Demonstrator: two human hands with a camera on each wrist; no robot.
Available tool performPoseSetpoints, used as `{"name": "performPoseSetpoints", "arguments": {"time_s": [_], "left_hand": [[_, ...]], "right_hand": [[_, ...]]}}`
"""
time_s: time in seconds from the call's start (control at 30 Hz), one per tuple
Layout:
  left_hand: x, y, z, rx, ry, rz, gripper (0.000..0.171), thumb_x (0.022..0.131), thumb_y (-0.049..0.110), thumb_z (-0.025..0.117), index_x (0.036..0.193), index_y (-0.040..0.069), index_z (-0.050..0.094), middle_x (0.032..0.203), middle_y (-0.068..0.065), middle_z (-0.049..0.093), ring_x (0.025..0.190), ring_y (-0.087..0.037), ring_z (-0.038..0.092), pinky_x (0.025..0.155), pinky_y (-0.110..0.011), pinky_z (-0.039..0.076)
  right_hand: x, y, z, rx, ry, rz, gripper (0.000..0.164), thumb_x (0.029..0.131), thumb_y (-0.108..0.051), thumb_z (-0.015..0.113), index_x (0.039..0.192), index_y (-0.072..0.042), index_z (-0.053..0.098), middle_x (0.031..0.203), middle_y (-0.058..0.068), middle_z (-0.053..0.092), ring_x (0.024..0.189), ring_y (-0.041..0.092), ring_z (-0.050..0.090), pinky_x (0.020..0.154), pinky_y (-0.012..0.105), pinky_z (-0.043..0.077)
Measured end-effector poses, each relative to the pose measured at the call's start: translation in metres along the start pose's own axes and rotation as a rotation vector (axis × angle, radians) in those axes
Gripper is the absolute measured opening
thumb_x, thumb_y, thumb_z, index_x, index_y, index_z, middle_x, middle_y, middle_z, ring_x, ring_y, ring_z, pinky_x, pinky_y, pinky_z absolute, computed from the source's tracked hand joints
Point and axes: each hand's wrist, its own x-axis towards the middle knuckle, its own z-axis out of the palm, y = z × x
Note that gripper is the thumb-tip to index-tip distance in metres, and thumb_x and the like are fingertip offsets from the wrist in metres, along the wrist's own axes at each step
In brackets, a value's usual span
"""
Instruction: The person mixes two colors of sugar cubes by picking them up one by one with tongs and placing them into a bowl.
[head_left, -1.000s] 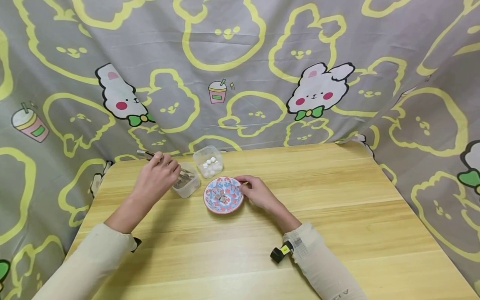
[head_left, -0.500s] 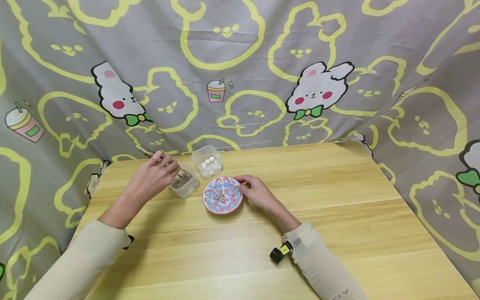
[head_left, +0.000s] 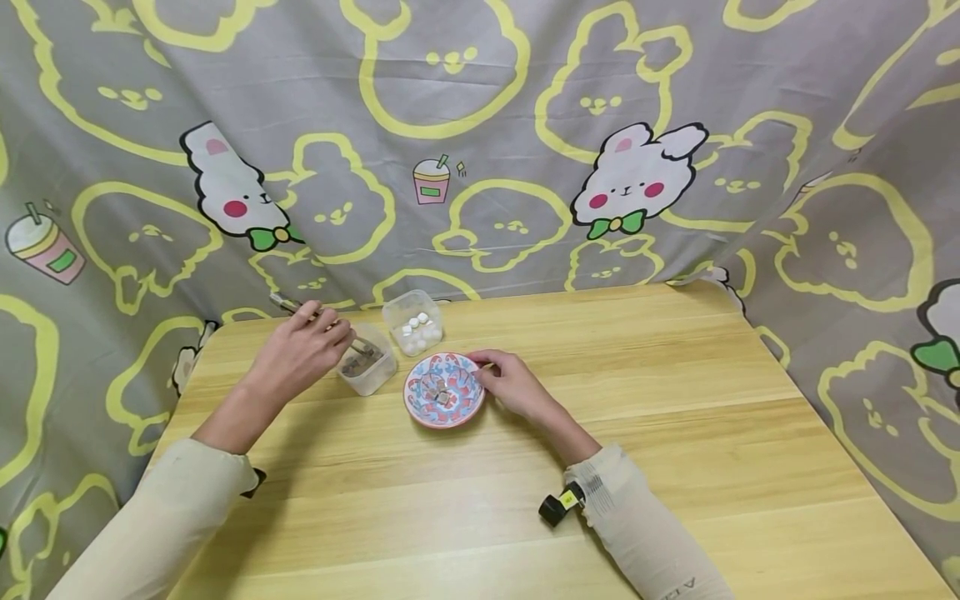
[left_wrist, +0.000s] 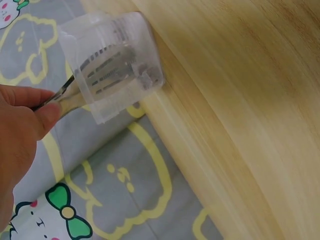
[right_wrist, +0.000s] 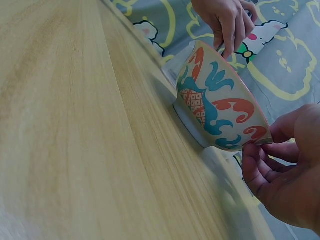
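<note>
My left hand (head_left: 303,346) grips metal tongs (left_wrist: 107,70) with slotted ends. Those ends reach down into a clear plastic container (head_left: 375,381), where small dark brownish pieces (left_wrist: 147,76) lie at the bottom. My right hand (head_left: 517,387) pinches the rim of a patterned bowl (right_wrist: 215,105) between thumb and fingers. Red and blue ornament covers the bowl, which stands upright on the table. A few small brownish pieces (head_left: 441,393) lie in the middle of it.
Behind the bowl, a second clear container (head_left: 394,315) holds several white pieces (head_left: 415,325). The wooden table (head_left: 480,517) ends at a grey curtain (head_left: 510,108) with yellow outlines along the back and sides.
My left hand has shifted slightly left and down, with the tongs still inside the container. The right hand keeps its pinch on the bowl's rim. The head view has drifted a little.
</note>
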Motion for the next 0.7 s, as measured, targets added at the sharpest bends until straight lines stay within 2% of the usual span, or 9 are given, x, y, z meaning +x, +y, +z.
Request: {"name": "performPoseSetpoints", "arguments": {"time_s": [0.3, 0.7], "left_hand": [[-0.005, 0.0, 0.001, -0.021, 0.046, -0.039, 0.037, 0.104, 0.001, 0.035, 0.099, 0.004, 0.072, 0.087, -0.006, 0.059, 0.088, -0.028, 0.047, 0.09, -0.042, 0.039], [-0.01, -0.001, -0.008, -0.038, 0.074, -0.094, 0.035, 0.104, -0.005, 0.039, 0.098, 0.004, 0.072, 0.088, -0.005, 0.063, 0.089, -0.029, 0.053, 0.091, -0.043, 0.041]], "right_hand": [[-0.001, -0.001, 0.0, -0.005, 0.0, -0.004, 0.037, 0.101, -0.012, 0.06, 0.137, -0.009, 0.066, 0.127, 0.01, 0.07, 0.097, 0.017, 0.063, 0.083, 0.026, 0.051], [-0.001, -0.002, 0.0, -0.017, 0.001, 0.003, 0.037, 0.101, -0.012, 0.06, 0.137, -0.012, 0.067, 0.131, 0.008, 0.069, 0.103, 0.017, 0.064, 0.09, 0.029, 0.052]]}}
